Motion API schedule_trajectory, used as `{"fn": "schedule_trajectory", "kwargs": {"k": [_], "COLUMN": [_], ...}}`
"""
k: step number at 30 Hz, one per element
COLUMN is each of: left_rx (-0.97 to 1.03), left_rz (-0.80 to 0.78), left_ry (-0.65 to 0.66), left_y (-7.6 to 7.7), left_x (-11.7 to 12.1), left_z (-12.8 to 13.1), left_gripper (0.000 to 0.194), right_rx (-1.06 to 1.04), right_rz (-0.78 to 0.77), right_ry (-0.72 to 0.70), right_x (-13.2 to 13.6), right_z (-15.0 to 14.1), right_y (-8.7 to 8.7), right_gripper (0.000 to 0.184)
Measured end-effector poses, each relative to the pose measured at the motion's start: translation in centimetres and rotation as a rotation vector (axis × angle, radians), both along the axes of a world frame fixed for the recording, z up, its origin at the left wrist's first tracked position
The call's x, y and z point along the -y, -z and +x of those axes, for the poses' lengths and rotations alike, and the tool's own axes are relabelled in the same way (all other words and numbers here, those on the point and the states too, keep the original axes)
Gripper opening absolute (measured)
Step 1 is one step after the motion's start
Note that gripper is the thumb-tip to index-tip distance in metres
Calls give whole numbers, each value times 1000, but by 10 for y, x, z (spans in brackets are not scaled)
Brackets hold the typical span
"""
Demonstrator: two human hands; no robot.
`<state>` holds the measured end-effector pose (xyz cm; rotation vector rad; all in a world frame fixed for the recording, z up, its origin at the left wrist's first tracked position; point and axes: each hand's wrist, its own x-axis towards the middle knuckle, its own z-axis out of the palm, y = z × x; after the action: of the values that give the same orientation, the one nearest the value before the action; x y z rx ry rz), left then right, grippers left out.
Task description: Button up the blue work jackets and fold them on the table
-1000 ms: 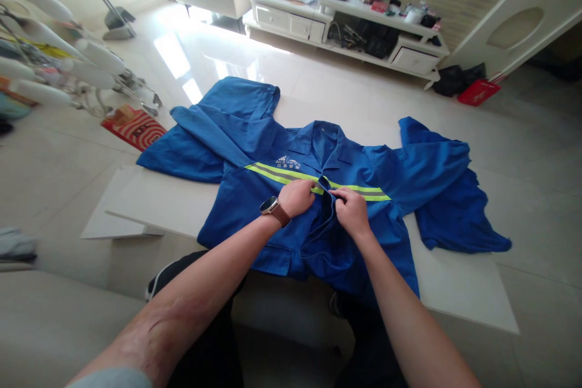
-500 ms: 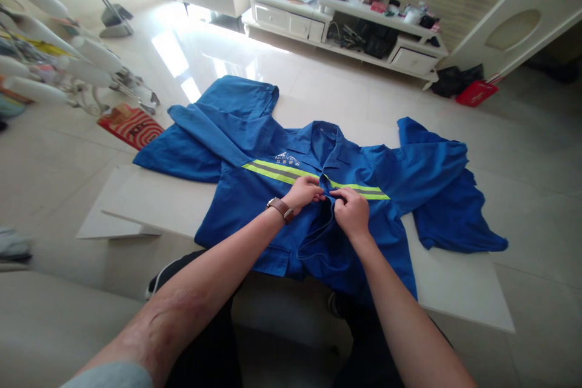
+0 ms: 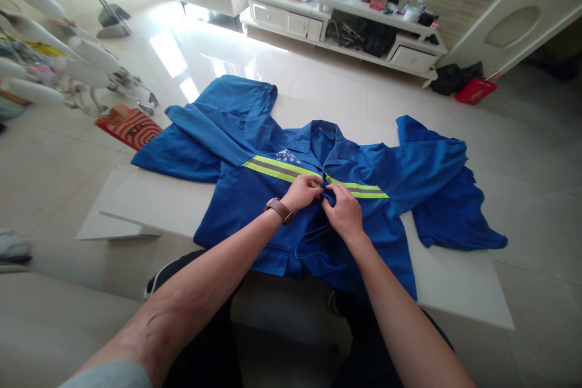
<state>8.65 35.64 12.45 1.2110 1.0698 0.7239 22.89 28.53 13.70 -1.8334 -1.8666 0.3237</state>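
A blue work jacket (image 3: 245, 206) lies front side up, its sleeves spread to both sides. A yellow-green and grey reflective stripe (image 3: 273, 168) crosses its chest, below white lettering. My left hand (image 3: 303, 192), with a brown-strapped watch (image 3: 279, 210) on the wrist, pinches the front edge at stripe height. Right beside it my right hand (image 3: 344, 212) grips the other front edge, bunching a little cloth between the fingers. Below the hands the front gapes in a loose fold. Whatever small part lies between the fingertips is hidden.
Under the jacket is a white board-like table (image 3: 473, 291). A red striped paper bag (image 3: 130, 127) and a rack with white rollers (image 3: 91, 54) stand at the left. Across the tiled floor is a white TV cabinet (image 3: 282, 15); a red bag (image 3: 475, 91) sits at its right.
My right hand has moved slightly left, closer to my left hand, and now bunches the front edge. My left hand stays nearly in place, and the jacket lies as before.
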Motion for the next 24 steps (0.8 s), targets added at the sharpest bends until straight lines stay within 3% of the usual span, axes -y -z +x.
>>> {"fn": "schedule_trajectory", "kwargs": {"k": [4,9,15,19,24], "left_rx": [-111,-285,-537,-679,-695], "left_rz": [161,322,490,549,580], "left_ry": [72,-35,-48,-52,-19], "left_y": [0,-9,-21,-26,-22], "left_x": [0,3,14,17,16], "left_z": [-2,-6,-5,-3,-3], "left_gripper": [10,13,26,27,15], "right_rx": [13,-75,-164,-178,-162], "right_rz": [-6,75,143,139,117], "right_ry": [16,100,34,6,-2], "right_x": [0,-2,-6,-8,-8], "right_z": [1,2,0,-1,0], "right_y": [-1,-4,0,3,1], "right_gripper": [29,23,16,16,13]}}
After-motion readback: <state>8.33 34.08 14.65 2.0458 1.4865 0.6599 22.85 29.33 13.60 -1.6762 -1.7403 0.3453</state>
